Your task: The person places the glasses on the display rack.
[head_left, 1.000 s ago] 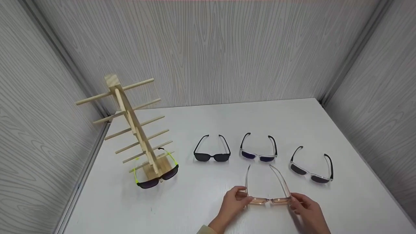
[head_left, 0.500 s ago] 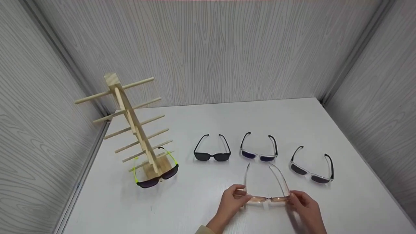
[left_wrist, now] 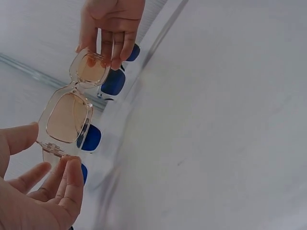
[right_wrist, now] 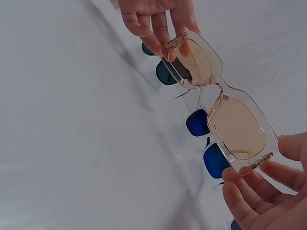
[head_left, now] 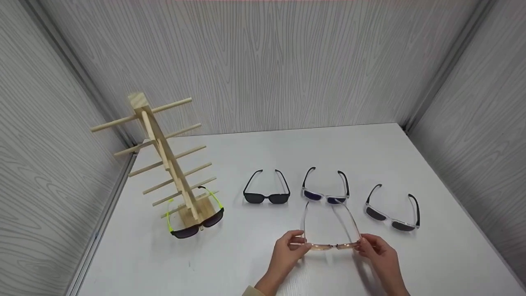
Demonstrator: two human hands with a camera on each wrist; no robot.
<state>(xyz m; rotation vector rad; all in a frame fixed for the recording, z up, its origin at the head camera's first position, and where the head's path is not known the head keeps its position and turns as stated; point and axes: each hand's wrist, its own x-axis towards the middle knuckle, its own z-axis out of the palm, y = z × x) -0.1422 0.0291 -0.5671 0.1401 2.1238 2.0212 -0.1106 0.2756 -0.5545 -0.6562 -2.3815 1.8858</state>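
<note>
A pair of clear-framed glasses with peach-tinted lenses [head_left: 320,247] is held just above the white table, temples unfolded and pointing away. My left hand [head_left: 283,255] pinches its left hinge corner between thumb and fingers. At the opposite corner, my right hand [head_left: 382,257] pinches the frame the same way. Both wrist views show the peach lenses [left_wrist: 69,117] face on, with thumb and fingertips at each outer edge. Just beyond the temple tips lie clear-framed sunglasses with blue-purple lenses [head_left: 313,196].
A wooden display rack [head_left: 168,156] with several pegs stands at left. Black sunglasses with neon-yellow temples [head_left: 185,232] hang low on it. Black sunglasses [head_left: 254,198] lie mid-table, and clear-framed sunglasses with dark lenses [head_left: 402,226] lie at right. Wood-grain panels [head_left: 263,65] enclose the table.
Both hands and the peach-lens glasses have moved slightly left and away from me, rising a little; the temple tips now overlap the blue-purple sunglasses in the head view. The grip is unchanged.
</note>
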